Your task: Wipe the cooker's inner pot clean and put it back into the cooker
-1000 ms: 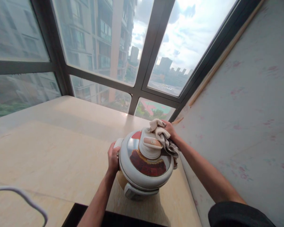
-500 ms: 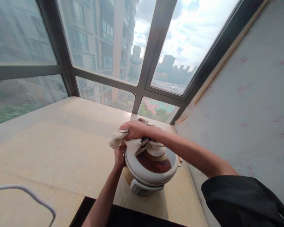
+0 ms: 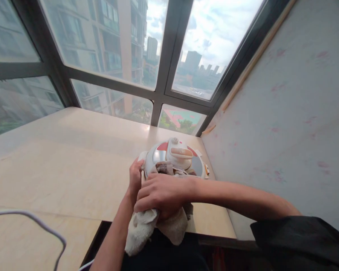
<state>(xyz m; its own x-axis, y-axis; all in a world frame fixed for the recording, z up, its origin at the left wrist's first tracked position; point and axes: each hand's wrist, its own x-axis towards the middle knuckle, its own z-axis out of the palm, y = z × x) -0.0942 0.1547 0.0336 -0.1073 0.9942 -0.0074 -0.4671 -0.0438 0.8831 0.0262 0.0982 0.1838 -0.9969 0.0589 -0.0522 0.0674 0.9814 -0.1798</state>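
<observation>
- Head view, change: half a second earlier the right hand (image 3: 161,194) pressed the cloth (image 3: 147,230) on the far-left part of the lid, and a second earlier on the far-right part. It now sits at the near front of the pressure cooker (image 3: 175,160), low on the body.
- Head view, meaning: the cloth has passed around the top, from the far side to the near side. The lid and its handle (image 3: 181,153) are uncovered again, and the wiping contact is now on the front face.
- Head view, right hand: closed over the bunched cloth, fingers folded down on it. The loose end of the cloth hangs below the hand, past the near edge of the counter (image 3: 59,169).
- Head view, left hand (image 3: 135,177): curled against the left side of the pressure cooker, gripping it, as in both earlier pictures. The two hands are close together, the right just in front of the left.
- Head view, position: the pressure cooker stands on the counter in the right-hand corner, near the wall (image 3: 285,113) and below the window (image 3: 158,56). Its front is hidden behind the right hand and forearm.
- Head view, surroundings: a white cable (image 3: 31,220) loops across the near-left part of the counter, well apart from both hands.
</observation>
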